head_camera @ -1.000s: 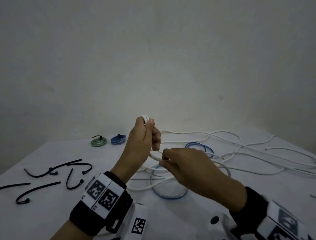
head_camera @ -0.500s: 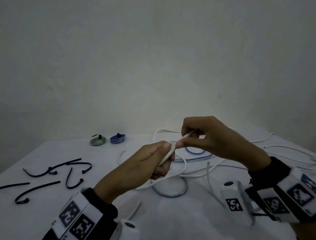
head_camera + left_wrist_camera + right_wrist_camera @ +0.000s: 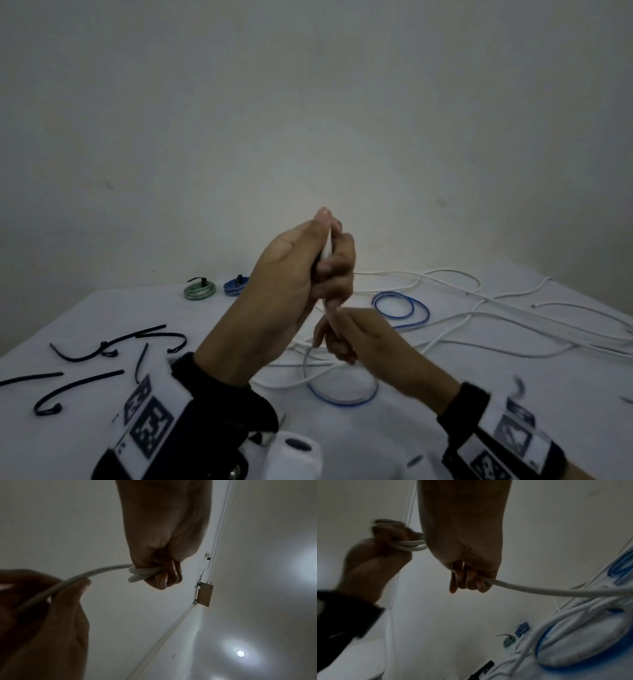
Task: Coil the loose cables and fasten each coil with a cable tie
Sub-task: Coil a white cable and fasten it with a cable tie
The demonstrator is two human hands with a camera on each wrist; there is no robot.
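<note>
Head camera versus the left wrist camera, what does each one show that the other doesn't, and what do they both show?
Only the head view shows the white table, the loose black cable ties, two finished coils, green and blue, and the loose blue cable. Only the left wrist view shows the ceiling light, a wooden box on the wall, and the white loops bunched in the left hand's fingers. Both show the left hand gripping the white cable while the right hand holds its running length.

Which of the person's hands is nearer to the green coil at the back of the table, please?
Left. The left hand, gripping the white cable, is raised just right of the green coil; the right hand is lower and farther right.
</note>
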